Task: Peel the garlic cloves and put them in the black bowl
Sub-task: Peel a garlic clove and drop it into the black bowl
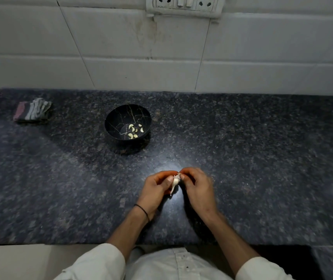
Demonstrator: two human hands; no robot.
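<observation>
Standing over a dark speckled granite counter (262, 148), a person in a white shirt with rolled sleeves works with both hands close together near the front edge. The left hand (156, 188), with a thin black thread band (142, 211) round its wrist, has its fingers curled about a small white garlic clove (175, 181), the thumb pressed flat against its side, so the clove sits upright between the two hands, above the counter and not touching it. A pale strip of skin trails down from the clove's lower end. The right hand (197, 186), a little blurred, has its fingertips drawn together and pinches the clove's papery top, the other fingers bent in behind. Farther back on the counter, well apart from the hands and a little to their left, stands a round black bowl (119, 118) veined with thin gold lines. Several peeled pale-yellow cloves (134, 130) lie scattered in its bottom, toward the near right side. Off to the far left lies a folded striped cloth (33, 111) in grey and dull pink. Behind the counter rises a wall of white tiles (121, 47), stained in places, with a white socket-and-switch panel (183, 5) at the top.
</observation>
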